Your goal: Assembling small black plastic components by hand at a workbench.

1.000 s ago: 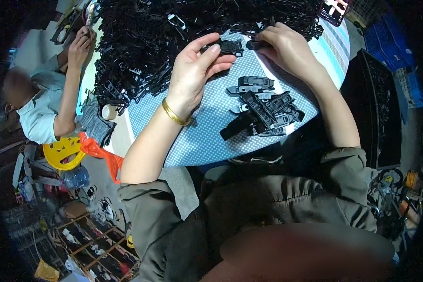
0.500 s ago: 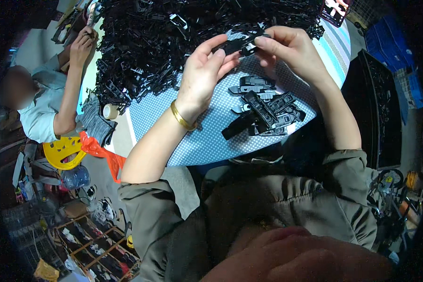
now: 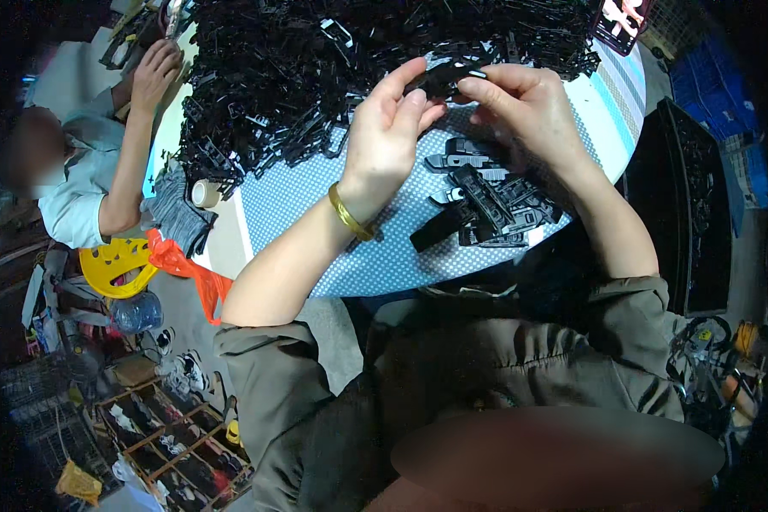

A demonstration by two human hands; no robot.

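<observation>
Above the table's far half, my left hand [image 3: 382, 141] and my right hand [image 3: 529, 107] hold a dark plastic part [image 3: 442, 80] between them. The left thumb and fingers close round its left end. At its other end, my right thumb and forefinger pinch it, near a small bright spot. Its exact kind is hard to make out against the dark heap. Below my hands lies a small pile of black and grey plastic parts [image 3: 486, 196], long and narrow, stacked across one another on the patterned cloth [image 3: 303, 200].
A big heap of black plastic pieces [image 3: 264, 77] covers the far table. A phone [image 3: 620, 21] stands at its right. Left are a tape roll [image 3: 204, 194], a grey cloth [image 3: 179, 209], a yellow stool [image 3: 115, 269] and another person's hand [image 3: 156, 72]. A black crate [image 3: 695, 205] stands right.
The part has turned between my hands, with less of its surface showing. My left hand has shifted slightly right and my right hand slightly lower. The whole view has moved a little.
</observation>
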